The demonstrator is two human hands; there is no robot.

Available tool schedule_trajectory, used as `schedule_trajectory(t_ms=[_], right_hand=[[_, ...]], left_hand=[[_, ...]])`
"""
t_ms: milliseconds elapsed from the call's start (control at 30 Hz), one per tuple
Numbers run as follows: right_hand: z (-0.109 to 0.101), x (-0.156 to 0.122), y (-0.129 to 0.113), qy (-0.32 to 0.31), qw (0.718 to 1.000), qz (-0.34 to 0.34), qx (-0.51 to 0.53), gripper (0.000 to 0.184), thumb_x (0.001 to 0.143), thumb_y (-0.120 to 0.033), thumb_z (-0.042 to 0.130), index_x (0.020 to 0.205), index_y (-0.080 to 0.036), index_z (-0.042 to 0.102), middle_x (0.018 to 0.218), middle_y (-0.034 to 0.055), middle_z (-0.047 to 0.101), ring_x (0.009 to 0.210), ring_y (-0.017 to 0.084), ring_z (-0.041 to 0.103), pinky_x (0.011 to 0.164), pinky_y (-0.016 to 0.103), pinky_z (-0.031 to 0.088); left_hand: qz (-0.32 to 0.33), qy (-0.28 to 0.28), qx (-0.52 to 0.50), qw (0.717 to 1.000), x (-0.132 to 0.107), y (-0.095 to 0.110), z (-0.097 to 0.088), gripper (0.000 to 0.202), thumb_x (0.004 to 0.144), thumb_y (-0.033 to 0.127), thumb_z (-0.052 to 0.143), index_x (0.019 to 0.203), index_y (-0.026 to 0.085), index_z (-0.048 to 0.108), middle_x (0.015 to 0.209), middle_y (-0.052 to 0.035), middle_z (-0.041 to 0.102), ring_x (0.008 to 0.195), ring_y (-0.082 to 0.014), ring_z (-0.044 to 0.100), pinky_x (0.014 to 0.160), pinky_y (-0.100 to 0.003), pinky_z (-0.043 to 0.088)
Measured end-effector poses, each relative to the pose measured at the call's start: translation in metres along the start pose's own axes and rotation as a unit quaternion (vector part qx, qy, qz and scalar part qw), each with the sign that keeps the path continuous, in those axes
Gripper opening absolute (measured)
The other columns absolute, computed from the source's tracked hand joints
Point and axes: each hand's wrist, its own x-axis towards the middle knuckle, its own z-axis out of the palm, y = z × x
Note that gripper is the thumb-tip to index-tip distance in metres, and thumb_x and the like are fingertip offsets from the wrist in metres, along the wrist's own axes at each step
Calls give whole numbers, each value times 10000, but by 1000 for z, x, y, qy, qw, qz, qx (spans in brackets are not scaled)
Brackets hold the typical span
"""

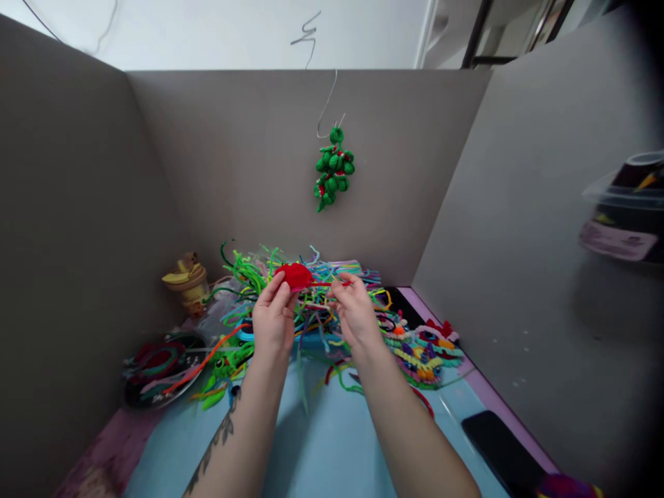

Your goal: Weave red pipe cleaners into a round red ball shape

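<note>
Held up in front of me is a red fuzzy piece, rounded, with a red pipe cleaner running out of it to the right. My left hand pinches the rounded part between thumb and fingers. The loose stretch of the pipe cleaner is pinched in my right hand. Behind both hands lies a heap of pipe cleaners in many colours, partly hidden by them.
A green and red pipe-cleaner ornament hangs on the back panel. Left are a black dish and a tan cup. Finished-looking colourful pieces lie right, with a phone nearer me. A plastic tub juts from the right panel.
</note>
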Motion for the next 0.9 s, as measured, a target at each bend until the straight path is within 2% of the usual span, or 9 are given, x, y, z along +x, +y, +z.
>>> schedule_trajectory(t_ms=[67,133,233,300,333,433,533,733,900], right_hand=[[-6,2,-3,31,993,-85,-70,459,652,-373,732,1021,-234,499,829,-17,563,734,137,557,623,248,435],[-9,-1,-8,58,958,-203,-194,348,726,-330,675,1024,-223,532,942,26,566,868,163,545,756,296,435],[-10,-9,-15,52,838,-361,-405,88,813,-265,590,860,-207,636,905,49,571,921,199,506,854,357,387],[-8,-12,-16,16,770,-406,-493,104,830,-254,579,823,-210,672,828,49,579,877,207,497,835,359,383],[-7,-13,-15,-1,747,-411,-522,109,832,-254,581,841,-213,682,808,49,587,862,210,496,819,354,385],[-6,-12,-9,-25,712,-396,-579,127,836,-242,578,902,-219,684,824,57,614,860,221,502,795,353,387],[-7,-9,-3,-35,715,-385,-582,146,847,-201,546,883,-218,687,840,62,615,866,221,513,796,354,402],[-8,-12,-5,-10,785,-395,-477,197,857,-193,512,854,-215,708,829,52,560,795,180,548,768,323,456],[-4,-17,-11,-10,853,-358,-379,183,835,-190,532,839,-244,707,821,32,612,803,176,586,761,320,464]], left_hand=[[10,11,-3,1000,2,1,-1,306,608,196,790,903,207,712,880,-28,736,760,-120,673,784,-267,507],[12,20,-6,1000,4,1,-2,297,607,196,791,894,204,715,862,-24,736,740,-114,668,778,-264,508],[11,25,-5,1000,3,1,-2,287,618,200,785,896,201,716,882,-28,735,759,-116,669,783,-267,505],[17,25,-1,1000,2,1,-1,283,625,200,782,899,200,716,896,-32,735,779,-120,669,787,-266,503],[21,24,3,999,2,0,-1,280,626,199,781,898,199,717,900,-34,734,784,-122,669,783,-263,504],[32,16,13,999,1,1,0,280,621,190,781,894,196,719,914,-38,732,789,-127,667,757,-251,508],[30,8,23,999,0,1,1,286,617,193,783,896,196,720,926,-42,730,774,-127,666,743,-248,511],[17,6,34,999,0,0,1,297,601,201,793,889,194,723,926,-50,731,777,-133,667,755,-261,506],[-7,-3,23,1000,-2,-1,1,292,597,195,793,881,195,722,918,-48,734,777,-133,670,777,-273,499]])
